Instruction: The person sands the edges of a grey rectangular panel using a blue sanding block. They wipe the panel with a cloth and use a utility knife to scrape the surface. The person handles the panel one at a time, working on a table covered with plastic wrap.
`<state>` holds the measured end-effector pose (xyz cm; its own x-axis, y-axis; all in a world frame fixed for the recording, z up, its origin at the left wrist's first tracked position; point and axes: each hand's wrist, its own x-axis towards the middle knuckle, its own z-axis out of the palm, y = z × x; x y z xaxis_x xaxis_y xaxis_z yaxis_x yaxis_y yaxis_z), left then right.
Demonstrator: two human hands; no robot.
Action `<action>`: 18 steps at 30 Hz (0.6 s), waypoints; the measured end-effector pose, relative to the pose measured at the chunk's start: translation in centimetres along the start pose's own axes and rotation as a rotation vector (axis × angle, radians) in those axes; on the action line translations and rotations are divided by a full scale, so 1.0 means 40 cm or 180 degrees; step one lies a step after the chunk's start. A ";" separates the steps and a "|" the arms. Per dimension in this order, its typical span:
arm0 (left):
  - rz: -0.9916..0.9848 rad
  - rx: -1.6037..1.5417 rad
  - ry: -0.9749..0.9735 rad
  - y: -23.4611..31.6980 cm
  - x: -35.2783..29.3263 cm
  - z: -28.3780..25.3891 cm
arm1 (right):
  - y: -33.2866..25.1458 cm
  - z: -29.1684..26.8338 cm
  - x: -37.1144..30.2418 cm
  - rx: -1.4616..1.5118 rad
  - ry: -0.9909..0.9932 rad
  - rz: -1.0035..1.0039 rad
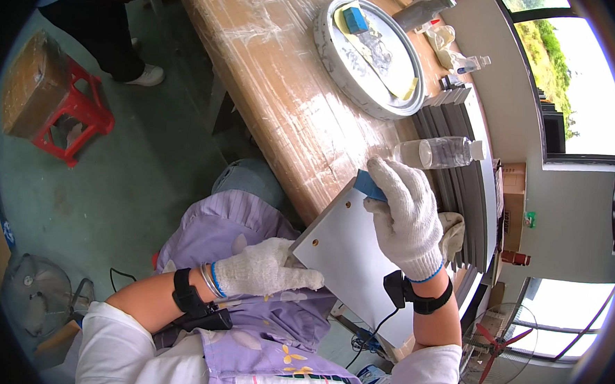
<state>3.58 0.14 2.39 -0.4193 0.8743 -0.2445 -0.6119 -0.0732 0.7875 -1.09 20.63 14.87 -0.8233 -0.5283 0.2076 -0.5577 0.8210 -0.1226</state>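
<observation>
A white flat panel [350, 246] with small brass-coloured fittings along one edge lies tilted in front of me. My left hand [265, 268], in a white knitted glove, grips its near left corner, thumb on the face and the other fingers partly hidden. My right hand [405, 212], gloved alike, holds a small blue block [370, 185] against the panel's far edge. Just beyond that hand, a clear plastic bottle [442, 153] lies on its side.
A wooden table [272, 72] under clear film extends ahead. On it rests a round white lid [329, 50] carrying another blue block [355, 20]. Stacked grey panels [461, 179] stand right. A red stool [82, 114] bears a carton; another person [97, 31] stands far left.
</observation>
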 end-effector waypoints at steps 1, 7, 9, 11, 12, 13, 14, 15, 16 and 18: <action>-0.0025 0.0021 0.0002 0.002 0.000 0.000 | -0.001 -0.001 0.001 0.0030 -0.0013 -0.0016; -0.0094 -0.0362 -0.0038 -0.006 0.002 0.003 | -0.001 -0.001 0.000 -0.0100 -0.0030 -0.0025; -0.0058 -0.0429 -0.0045 -0.012 0.002 0.003 | -0.006 -0.003 0.002 0.0009 -0.0019 -0.0028; -0.0111 -0.0343 -0.0044 0.002 0.001 0.008 | -0.006 -0.005 -0.001 -0.0049 -0.0028 -0.0043; -0.0176 -0.0231 -0.0044 0.016 -0.003 0.008 | -0.004 -0.007 -0.003 -0.0080 -0.0033 -0.0045; -0.0235 -0.0115 -0.0029 0.027 -0.007 0.007 | 0.000 -0.006 -0.002 -0.0103 0.0067 0.0011; -0.0065 0.0011 -0.0002 0.024 -0.007 0.005 | 0.008 -0.007 -0.003 -0.0126 0.0168 0.0070; 0.0103 0.0138 0.0024 0.015 -0.006 0.003 | 0.017 -0.008 -0.007 -0.0148 0.0269 0.0130; 0.0268 0.0280 0.0040 0.007 -0.006 -0.002 | 0.022 -0.011 -0.018 -0.0053 0.0361 0.0349; 0.0293 -0.0037 0.0122 -0.033 -0.006 -0.011 | 0.025 -0.023 -0.028 0.0426 0.0368 0.0858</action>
<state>4.19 -0.18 1.14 -0.4992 0.8447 -0.1931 -0.5772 -0.1580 0.8012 -0.64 22.25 15.42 -0.9301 -0.2613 0.2582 -0.3364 0.8881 -0.3131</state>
